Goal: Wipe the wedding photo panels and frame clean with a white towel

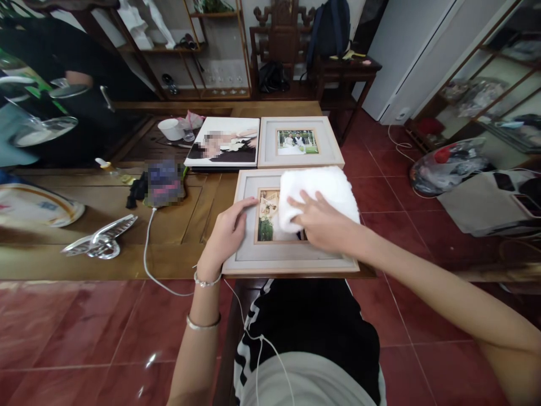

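Note:
A light wooden picture frame [243,251] lies flat at the table's near edge, with a photo [267,217] in its middle. My right hand [323,224] presses a folded, fluffy white cloth [327,189] onto the frame's right half, fingers spread over it. Part of the photo is hidden beneath cloth and hand. My left hand [226,234] rests on the frame's left rim, thumb and forefinger apart, the forefinger stretched over the glass. Just behind lies a second framed photo [298,142], of a couple in a garden. Beside it is a white-covered photo album or panel [232,127].
On the wooden table [203,220] stand a white cup [171,129], a small dropper bottle [109,167], a silver winged ornament [101,239] and a dark pouch-like item [165,183] with a white cable. A person in dark clothes [84,51] is across the table. A chair [279,39] stands behind.

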`<state>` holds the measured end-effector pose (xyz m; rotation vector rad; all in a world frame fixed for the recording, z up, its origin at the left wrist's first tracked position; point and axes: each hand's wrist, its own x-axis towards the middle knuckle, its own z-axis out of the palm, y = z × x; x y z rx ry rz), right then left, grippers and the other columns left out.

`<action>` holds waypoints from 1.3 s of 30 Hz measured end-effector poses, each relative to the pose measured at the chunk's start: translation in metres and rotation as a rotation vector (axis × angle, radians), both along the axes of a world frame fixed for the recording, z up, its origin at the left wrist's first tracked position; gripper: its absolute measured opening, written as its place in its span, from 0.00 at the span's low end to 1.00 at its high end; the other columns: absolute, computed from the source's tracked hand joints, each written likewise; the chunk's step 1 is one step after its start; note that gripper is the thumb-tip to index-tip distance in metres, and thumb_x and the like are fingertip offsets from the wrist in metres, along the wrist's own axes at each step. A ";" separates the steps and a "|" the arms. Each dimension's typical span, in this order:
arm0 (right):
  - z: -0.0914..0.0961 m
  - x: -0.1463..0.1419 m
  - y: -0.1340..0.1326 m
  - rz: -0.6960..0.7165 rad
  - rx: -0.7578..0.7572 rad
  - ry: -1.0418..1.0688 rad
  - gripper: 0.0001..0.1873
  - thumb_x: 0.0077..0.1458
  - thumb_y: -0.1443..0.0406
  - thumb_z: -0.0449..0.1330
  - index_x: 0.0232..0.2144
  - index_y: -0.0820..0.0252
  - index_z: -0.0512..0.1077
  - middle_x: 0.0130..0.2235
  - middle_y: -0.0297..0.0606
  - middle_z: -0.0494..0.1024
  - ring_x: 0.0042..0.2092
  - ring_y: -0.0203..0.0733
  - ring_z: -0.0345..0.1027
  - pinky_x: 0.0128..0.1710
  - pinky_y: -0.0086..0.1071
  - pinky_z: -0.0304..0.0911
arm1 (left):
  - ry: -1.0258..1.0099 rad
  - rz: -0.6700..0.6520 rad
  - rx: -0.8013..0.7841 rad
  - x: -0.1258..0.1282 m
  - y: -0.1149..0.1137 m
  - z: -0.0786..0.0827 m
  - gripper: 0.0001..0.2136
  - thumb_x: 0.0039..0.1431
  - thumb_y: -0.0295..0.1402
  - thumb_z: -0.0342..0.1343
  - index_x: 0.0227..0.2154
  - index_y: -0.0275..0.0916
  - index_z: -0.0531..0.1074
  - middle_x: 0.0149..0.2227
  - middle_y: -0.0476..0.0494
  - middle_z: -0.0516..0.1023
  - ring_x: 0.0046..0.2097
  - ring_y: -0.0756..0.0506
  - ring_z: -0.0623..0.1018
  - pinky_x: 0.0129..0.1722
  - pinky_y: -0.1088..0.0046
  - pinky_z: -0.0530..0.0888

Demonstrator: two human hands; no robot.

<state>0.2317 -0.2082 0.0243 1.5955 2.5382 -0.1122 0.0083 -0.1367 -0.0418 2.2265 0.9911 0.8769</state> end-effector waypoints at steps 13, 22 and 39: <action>-0.016 -0.025 -0.054 0.041 0.025 0.214 0.22 0.48 0.74 0.57 0.48 0.61 0.74 0.66 0.48 0.55 0.66 0.64 0.42 0.62 0.59 0.43 | 0.014 -0.091 0.048 0.000 0.004 -0.004 0.17 0.64 0.25 0.44 0.52 0.39 0.69 0.55 0.41 0.73 0.59 0.45 0.69 0.61 0.60 0.64; -0.028 0.019 0.071 -0.134 0.350 0.198 0.26 0.51 0.74 0.55 0.54 0.62 0.68 0.69 0.46 0.44 0.68 0.63 0.30 0.62 0.63 0.35 | 0.118 -0.114 0.074 -0.001 0.007 -0.007 0.19 0.65 0.28 0.43 0.58 0.41 0.64 0.62 0.42 0.65 0.63 0.43 0.63 0.63 0.57 0.59; -0.003 -0.041 -0.072 0.198 -0.073 0.295 0.21 0.51 0.72 0.56 0.49 0.59 0.73 0.65 0.48 0.56 0.66 0.61 0.41 0.62 0.58 0.43 | 0.062 -0.082 0.013 0.001 0.006 -0.005 0.20 0.67 0.30 0.38 0.59 0.42 0.62 0.60 0.43 0.67 0.62 0.45 0.64 0.62 0.57 0.60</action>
